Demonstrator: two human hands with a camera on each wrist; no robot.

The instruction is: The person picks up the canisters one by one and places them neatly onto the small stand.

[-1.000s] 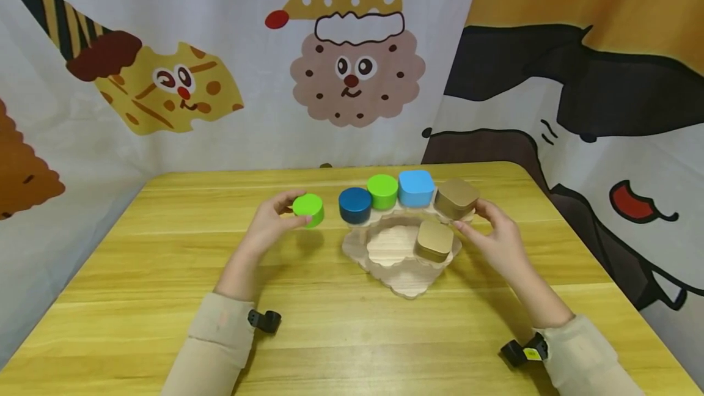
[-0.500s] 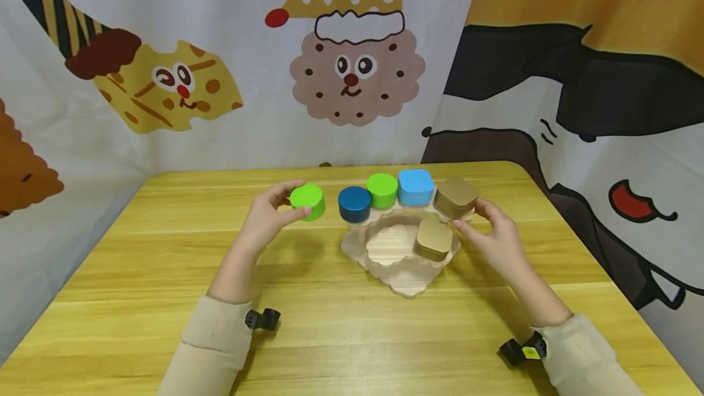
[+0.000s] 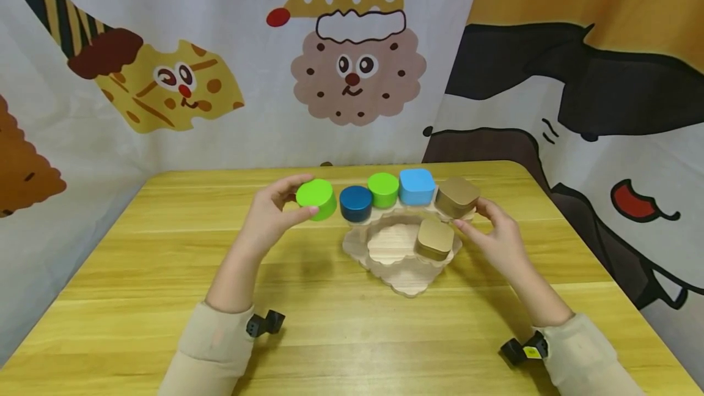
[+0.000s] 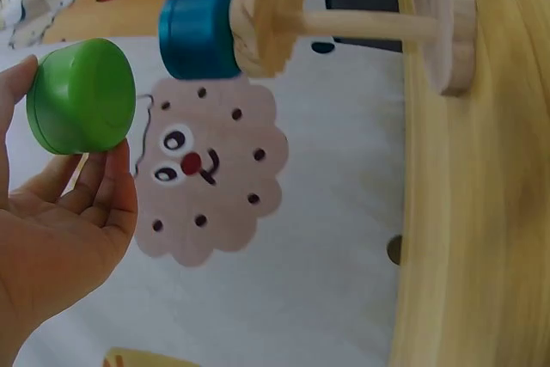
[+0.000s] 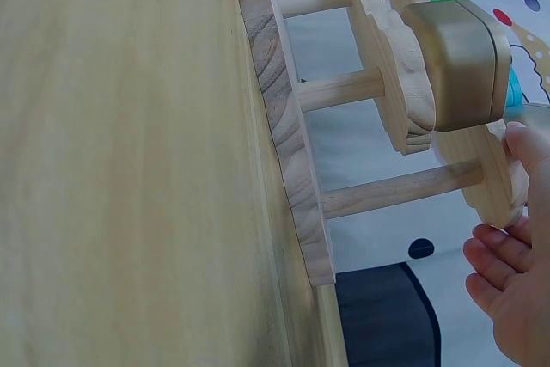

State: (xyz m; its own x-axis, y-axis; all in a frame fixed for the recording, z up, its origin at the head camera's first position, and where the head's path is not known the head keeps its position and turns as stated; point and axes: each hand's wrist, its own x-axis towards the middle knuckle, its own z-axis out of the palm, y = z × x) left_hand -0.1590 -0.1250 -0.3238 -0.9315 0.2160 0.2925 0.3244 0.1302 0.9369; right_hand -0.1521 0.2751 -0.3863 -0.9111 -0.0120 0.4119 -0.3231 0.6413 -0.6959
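Observation:
My left hand (image 3: 263, 222) pinches a green round tin (image 3: 316, 198) between thumb and fingers, raised above the table, just left of the dark blue tin. In the left wrist view that tin (image 4: 86, 96) is apart from the dark blue tin (image 4: 199, 33). A tiered wooden stand (image 3: 387, 244) with scalloped edges carries the tins. Its upper tier bears the dark blue tin, another green tin (image 3: 383, 190), a light blue tin (image 3: 417, 187) and a gold-brown tin (image 3: 458, 198). My right hand (image 3: 502, 242) grips that tier's right end, beside the gold-brown tin.
A second gold-brown tin (image 3: 435, 239) sits on the lower tier's right side. Round wooden posts (image 5: 404, 191) join the stand's tiers to its base. The wooden table (image 3: 352, 335) ends at the back before a printed cloth (image 3: 220, 139). Both wrists wear small black cameras.
My left hand has lifted the green tin and brought it rightward, closer to the dark blue tin. The right hand, stand and other tins stay in place.

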